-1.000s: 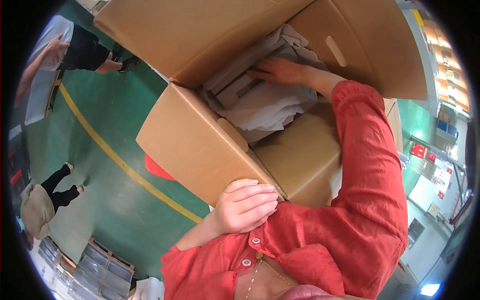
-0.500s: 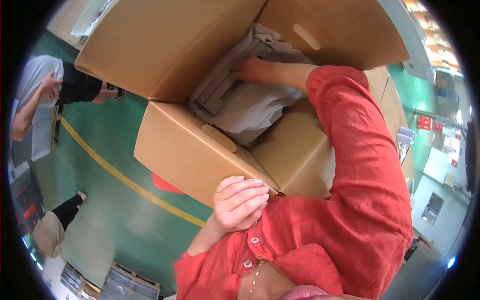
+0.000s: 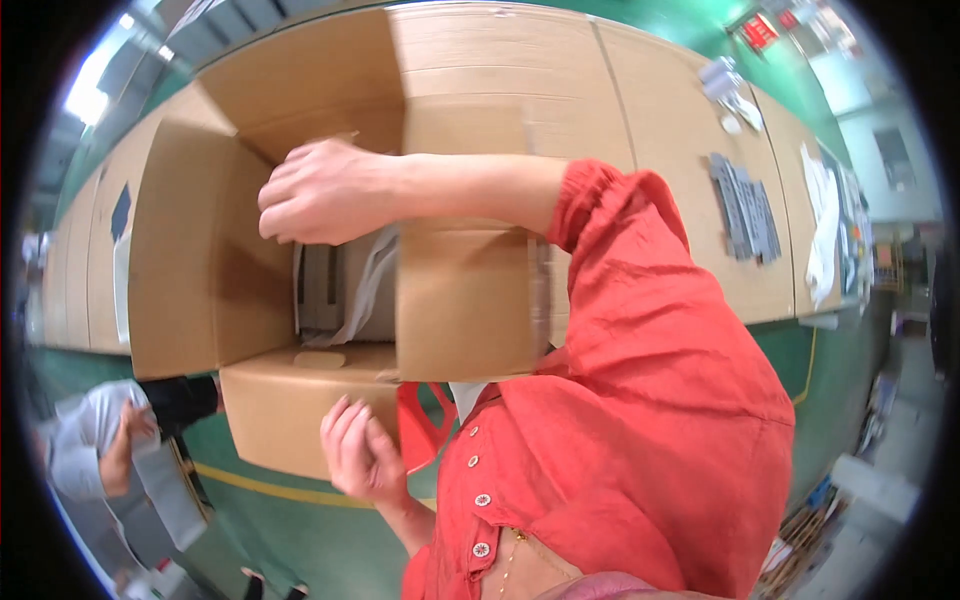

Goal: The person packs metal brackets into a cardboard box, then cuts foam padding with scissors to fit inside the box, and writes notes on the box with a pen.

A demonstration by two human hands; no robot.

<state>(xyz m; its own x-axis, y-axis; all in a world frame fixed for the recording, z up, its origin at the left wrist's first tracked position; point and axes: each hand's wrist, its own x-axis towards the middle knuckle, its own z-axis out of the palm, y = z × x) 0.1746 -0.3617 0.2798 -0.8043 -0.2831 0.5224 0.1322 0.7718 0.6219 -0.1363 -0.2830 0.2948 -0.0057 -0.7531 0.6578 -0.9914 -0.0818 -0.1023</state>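
Observation:
An open brown cardboard box (image 3: 470, 310) stands in front of me with its flaps folded out. Inside it lie grey pieces (image 3: 318, 275) and a torn sheet of white wrapping paper (image 3: 372, 285). Above the opening hovers my right hand (image 3: 325, 190), its fingers curled and pressed together; what they may hold is hidden. My left hand (image 3: 362, 455) is raised by the near flap, fingers loosely bent, thumb apart, nothing visible in it. A red object with an open loop (image 3: 422, 430) shows beside the near flap, partly covered.
Brown sheets cover the long table (image 3: 500, 50). Grey slotted strips (image 3: 745, 210) lie on its right part, near white rolls (image 3: 720, 80) and a white cloth-like sheet (image 3: 822, 225). A person in a grey shirt (image 3: 85, 440) stands at the left on the green floor.
My right hand has come up out of the box from the paper. My left hand has let go of the near flap's edge. The view has swung, showing more of the table.

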